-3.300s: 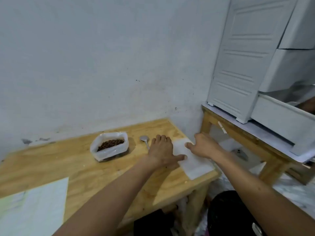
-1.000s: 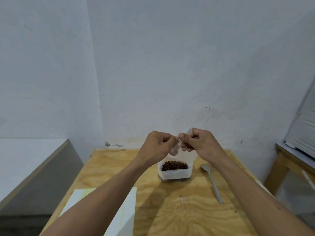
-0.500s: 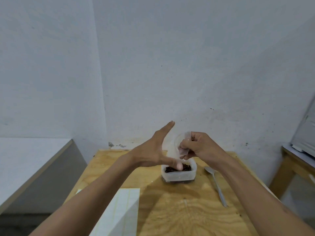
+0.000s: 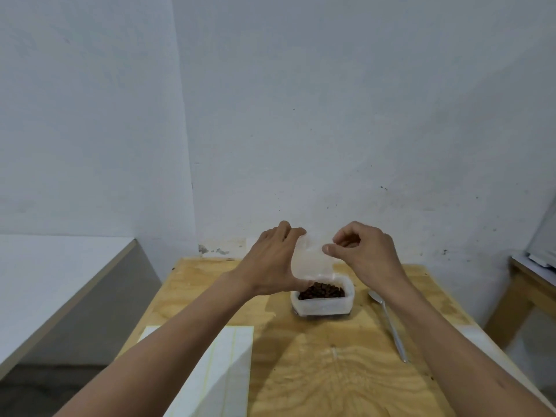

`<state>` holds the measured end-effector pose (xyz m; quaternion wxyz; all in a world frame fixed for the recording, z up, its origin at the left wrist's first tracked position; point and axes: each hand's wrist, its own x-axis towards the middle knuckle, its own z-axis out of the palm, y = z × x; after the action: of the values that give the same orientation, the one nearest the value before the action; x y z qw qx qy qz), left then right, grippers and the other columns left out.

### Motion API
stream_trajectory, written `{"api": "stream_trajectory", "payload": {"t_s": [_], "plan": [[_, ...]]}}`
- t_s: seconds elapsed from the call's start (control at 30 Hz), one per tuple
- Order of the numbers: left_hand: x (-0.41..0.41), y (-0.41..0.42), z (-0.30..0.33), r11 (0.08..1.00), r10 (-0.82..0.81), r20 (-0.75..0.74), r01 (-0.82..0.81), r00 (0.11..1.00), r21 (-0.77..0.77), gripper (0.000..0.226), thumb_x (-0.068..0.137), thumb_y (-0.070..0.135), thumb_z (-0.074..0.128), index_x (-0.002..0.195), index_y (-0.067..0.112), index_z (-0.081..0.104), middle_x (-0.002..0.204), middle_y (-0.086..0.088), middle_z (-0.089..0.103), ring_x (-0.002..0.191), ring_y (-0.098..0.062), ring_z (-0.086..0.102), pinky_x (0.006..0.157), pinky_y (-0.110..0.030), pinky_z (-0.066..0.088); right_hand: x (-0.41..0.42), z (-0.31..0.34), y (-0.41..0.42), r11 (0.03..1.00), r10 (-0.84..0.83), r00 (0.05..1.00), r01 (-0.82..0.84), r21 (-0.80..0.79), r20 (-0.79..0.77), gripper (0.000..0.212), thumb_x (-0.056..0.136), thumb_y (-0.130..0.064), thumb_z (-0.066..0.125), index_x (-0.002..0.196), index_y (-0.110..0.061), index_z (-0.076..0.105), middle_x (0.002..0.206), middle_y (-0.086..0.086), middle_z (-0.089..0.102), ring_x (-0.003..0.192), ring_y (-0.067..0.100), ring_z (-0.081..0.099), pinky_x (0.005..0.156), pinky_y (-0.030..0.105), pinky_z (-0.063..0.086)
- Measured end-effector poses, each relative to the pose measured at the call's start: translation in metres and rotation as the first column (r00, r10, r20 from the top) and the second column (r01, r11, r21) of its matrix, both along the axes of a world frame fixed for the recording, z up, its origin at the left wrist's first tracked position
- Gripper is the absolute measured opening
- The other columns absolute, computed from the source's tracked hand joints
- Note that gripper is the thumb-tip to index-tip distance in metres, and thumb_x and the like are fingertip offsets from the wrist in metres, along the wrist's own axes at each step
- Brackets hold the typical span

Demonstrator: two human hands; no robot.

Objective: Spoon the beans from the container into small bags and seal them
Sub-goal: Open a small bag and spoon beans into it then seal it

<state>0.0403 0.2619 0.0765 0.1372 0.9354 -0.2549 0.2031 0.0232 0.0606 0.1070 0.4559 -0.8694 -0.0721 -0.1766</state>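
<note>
While hands (image 4: 319, 260) hold bag (image 4: 313, 260), beans (image 4: 322, 291) below

No text, label, brand, number or sign can be read anywhere in the head view. The white sheet (image 4: 210, 374) on the bench (image 4: 337, 377) shows only faint yellowish lines, not writing. The container (image 4: 322, 305) of beans carries no legible marking.

Dark brown beans (image 4: 322, 291) are seen in a translucent white container (image 4: 321, 305) on a pale, grain-patterned wooden table (image 4: 346, 380); a silver spoon (image 4: 389, 325) and white, yellow-lined paper (image 4: 216, 371) are shown against a whitish wall (image 4: 331, 115).
</note>
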Motion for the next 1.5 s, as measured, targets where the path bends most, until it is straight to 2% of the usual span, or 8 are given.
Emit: {"api": "stream_trajectory", "payload": {"t_s": [0.17, 0.33, 0.5, 0.7, 0.83, 0.97, 1.33, 1.5], "plan": [[0.005, -0.012, -0.009, 0.997, 0.040, 0.090, -0.046, 0.995, 0.060, 0.097, 0.070, 0.061, 0.080, 0.144, 0.012, 0.040, 0.126, -0.005, 0.046, 0.112, -0.025, 0.048, 0.106, -0.032, 0.033, 0.004, -0.004, 0.002, 0.978, 0.198, 0.970, -0.206, -0.046, -0.139, 0.026, 0.080, -0.005, 0.073, 0.057, -0.018, 0.072, 0.054, -0.013, 0.062, 0.048, 0.007, 0.049, 0.054, 0.025, 0.042], [0.005, -0.018, -0.014, 0.998, -0.014, -0.001, 0.014, 1.000, -0.053, 0.102, 0.068, 0.072, 0.074, 0.146, 0.015, 0.039, 0.123, -0.001, 0.050, 0.110, -0.021, 0.049, 0.102, -0.033, 0.038, 0.009, -0.006, -0.005, 0.947, 0.321, 0.923, -0.314, 0.069, -0.214, 0.007, 0.078, -0.024, 0.086, 0.084, -0.022, 0.082, 0.090, -0.008, 0.080, 0.092, 0.009, 0.074, 0.088, 0.031, 0.057], [0.012, -0.021, -0.015, 0.997, -0.026, -0.051, 0.023, 0.998, -0.068, 0.084, 0.072, 0.063, 0.078, 0.137, 0.019, 0.048, 0.122, 0.001, 0.054, 0.108, -0.020, 0.052, 0.097, -0.034, 0.041, 0.010, -0.012, -0.008, 0.950, 0.308, 0.926, -0.311, 0.020, -0.218, 0.009, 0.084, -0.019, 0.080, 0.083, -0.028, 0.080, 0.088, -0.010, 0.078, 0.091, 0.006, 0.071, 0.081, 0.022, 0.054], [0.024, -0.020, -0.020, 0.998, 0.058, -0.076, -0.060, 0.995, -0.016, 0.094, 0.075, 0.071, 0.072, 0.147, 0.017, 0.044, 0.132, -0.005, 0.054, 0.116, -0.027, 0.055, 0.097, -0.037, 0.040, 0.018, -0.019, -0.046, 0.985, -0.007, 0.991, -0.016, -0.172, -0.133, 0.010, 0.091, -0.016, 0.072, 0.094, -0.015, 0.081, 0.082, -0.011, 0.074, 0.073, 0.005, 0.070, 0.076, 0.024, 0.058], [0.025, -0.024, -0.023, 0.996, 0.092, -0.131, -0.094, 0.987, -0.010, 0.109, 0.062, 0.087, 0.053, 0.147, 0.018, 0.044, 0.133, -0.004, 0.053, 0.117, -0.027, 0.055, 0.097, -0.038, 0.041, 0.022, -0.047, -0.077, 0.812, -0.313, 0.912, 0.112, -0.573, -0.265, 0.024, 0.086, -0.023, 0.069, 0.071, -0.007, 0.074, 0.072, 0.007, 0.073, 0.064, 0.028, 0.069, 0.055, 0.027, 0.045], [0.025, -0.032, -0.029, 0.996, 0.088, -0.137, -0.091, 0.987, -0.015, 0.094, 0.076, 0.072, 0.072, 0.147, 0.018, 0.043, 0.133, -0.004, 0.053, 0.118, -0.027, 0.054, 0.100, -0.037, 0.040, 0.010, -0.073, -0.084, 0.714, -0.447, 0.822, 0.090, -0.695, -0.353, 0.039, 0.090, -0.036, 0.067, 0.065, -0.018, 0.043, 0.076, 0.001, 0.055, 0.065, 0.023, 0.053, 0.049, 0.027, 0.034], [0.021, -0.007, -0.033, 0.987, 0.146, -0.193, -0.155, 0.970, -0.034, 0.094, 0.079, 0.069, 0.072, 0.151, 0.019, 0.041, 0.141, -0.002, 0.051, 0.125, -0.024, 0.052, 0.101, -0.035, 0.040, 0.014, -0.060, -0.086, 0.792, -0.418, 0.896, 0.277, -0.545, -0.152, 0.027, 0.101, -0.031, 0.054, 0.086, -0.018, 0.073, 0.079, 0.002, 0.068, 0.069, 0.025, 0.061, 0.062, 0.032, 0.051], [0.020, 0.003, -0.038, 0.979, 0.173, -0.244, -0.194, 0.954, -0.066, 0.097, 0.077, 0.070, 0.073, 0.152, 0.018, 0.040, 0.144, -0.002, 0.050, 0.129, -0.023, 0.051, 0.101, -0.035, 0.041, 0.012, -0.023, -0.068, 0.941, -0.236, 0.945, 0.164, -0.296, -0.226, 0.034, 0.094, -0.035, 0.064, 0.074, -0.009, 0.071, 0.062, 0.002, 0.058, 0.054, 0.019, 0.051, 0.054, 0.026, 0.038]]}}
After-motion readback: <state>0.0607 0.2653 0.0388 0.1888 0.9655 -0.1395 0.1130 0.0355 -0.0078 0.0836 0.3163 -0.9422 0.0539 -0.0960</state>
